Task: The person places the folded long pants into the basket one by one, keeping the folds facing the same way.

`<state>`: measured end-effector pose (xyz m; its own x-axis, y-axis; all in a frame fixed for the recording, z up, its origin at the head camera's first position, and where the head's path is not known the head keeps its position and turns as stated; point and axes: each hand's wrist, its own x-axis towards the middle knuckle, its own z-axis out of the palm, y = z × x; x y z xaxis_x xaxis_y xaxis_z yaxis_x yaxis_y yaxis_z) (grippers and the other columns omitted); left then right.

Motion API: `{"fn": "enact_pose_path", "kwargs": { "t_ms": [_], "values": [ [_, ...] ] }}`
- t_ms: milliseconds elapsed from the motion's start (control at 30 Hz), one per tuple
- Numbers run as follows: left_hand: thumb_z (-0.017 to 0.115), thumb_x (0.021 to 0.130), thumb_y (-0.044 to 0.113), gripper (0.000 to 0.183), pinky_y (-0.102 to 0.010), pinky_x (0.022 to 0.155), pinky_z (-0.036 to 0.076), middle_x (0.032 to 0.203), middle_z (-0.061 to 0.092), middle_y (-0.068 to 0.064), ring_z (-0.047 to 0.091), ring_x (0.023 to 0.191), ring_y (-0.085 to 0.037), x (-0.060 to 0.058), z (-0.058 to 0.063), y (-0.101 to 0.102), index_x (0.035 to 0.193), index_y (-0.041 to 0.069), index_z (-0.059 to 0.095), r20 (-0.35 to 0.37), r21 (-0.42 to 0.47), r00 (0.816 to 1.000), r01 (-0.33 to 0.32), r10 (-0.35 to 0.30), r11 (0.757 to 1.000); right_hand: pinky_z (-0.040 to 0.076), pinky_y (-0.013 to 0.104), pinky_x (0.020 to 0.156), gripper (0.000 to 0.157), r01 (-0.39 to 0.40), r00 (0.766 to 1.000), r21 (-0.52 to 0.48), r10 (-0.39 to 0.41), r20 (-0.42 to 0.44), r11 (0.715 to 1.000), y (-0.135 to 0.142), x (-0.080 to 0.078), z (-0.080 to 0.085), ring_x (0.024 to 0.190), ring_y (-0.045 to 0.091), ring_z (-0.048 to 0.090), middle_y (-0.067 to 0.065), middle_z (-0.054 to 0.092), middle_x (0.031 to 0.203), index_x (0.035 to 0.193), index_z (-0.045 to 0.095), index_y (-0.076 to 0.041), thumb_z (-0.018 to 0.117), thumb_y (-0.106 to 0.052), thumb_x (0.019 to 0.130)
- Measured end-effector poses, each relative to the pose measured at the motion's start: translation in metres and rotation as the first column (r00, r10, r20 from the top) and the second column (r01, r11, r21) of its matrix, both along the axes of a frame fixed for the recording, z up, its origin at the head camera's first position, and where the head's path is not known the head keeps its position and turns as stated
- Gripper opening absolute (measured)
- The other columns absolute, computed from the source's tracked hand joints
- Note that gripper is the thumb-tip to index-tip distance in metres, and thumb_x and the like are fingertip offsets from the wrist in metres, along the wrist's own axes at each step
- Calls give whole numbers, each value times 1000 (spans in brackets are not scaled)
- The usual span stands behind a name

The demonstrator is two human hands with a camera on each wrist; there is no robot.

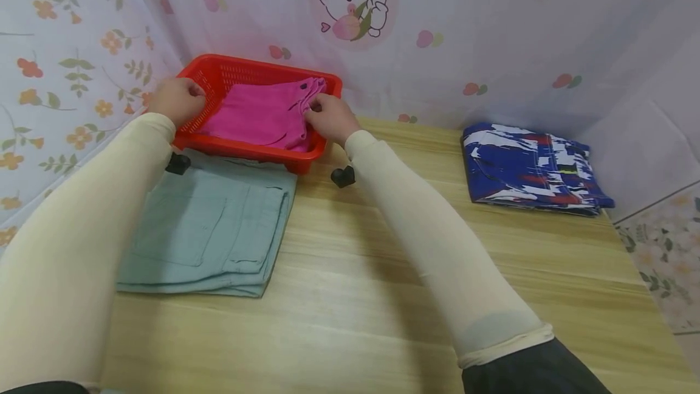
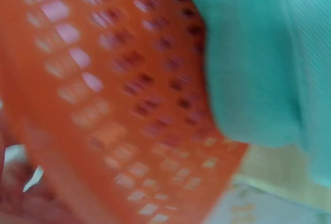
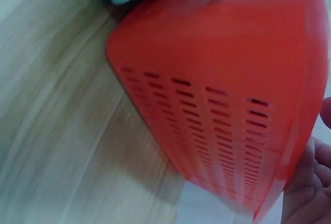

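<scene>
A folded pair of pink pants (image 1: 257, 114) lies inside a red plastic basket (image 1: 246, 149). My right hand (image 1: 332, 118) reaches over the basket's right end and pinches the pants' right edge. At the left end, my left hand (image 1: 177, 101) hovers by the rim with fingers loosely curled and nothing held. In the left wrist view the slotted basket wall (image 2: 129, 79) fills much of the frame, blurred. Beyond the rim in the right wrist view, fingers (image 3: 307, 182) show only partly. Folded pale green pants (image 1: 202, 230) lie against the basket's front side.
Folded blue, white and red patterned garment (image 1: 530, 169) lies at the back right of the wooden table (image 1: 350, 297). A printed curtain (image 1: 437, 29) hangs right behind the basket, and a floral one (image 1: 71, 78) borders the left side.
</scene>
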<state>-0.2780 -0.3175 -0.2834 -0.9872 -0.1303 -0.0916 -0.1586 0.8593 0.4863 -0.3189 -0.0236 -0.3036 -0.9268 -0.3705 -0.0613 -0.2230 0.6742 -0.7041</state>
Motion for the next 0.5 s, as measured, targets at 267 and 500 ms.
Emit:
{"fn": "enact_pose_path", "kwargs": {
  "t_ms": [267,500],
  "values": [
    [64,82,44,70,-50,87,45,129,45,-17,41,111,-37,-10,13,47,137,7,40,358,-23,881,340,-310,940,50,23,75,22,235,972,-414,-220,86,879,9,9,-12,91,15,55,2,58,100,111,58,-10,53,-22,93],
    [62,86,36,58,-51,88,44,128,46,-13,42,114,-33,-35,21,90,135,11,43,267,-60,881,420,-390,906,48,26,85,48,406,911,-386,-335,241,828,12,11,-21,103,16,53,9,50,124,135,39,-5,54,-19,91]
  ]
}}
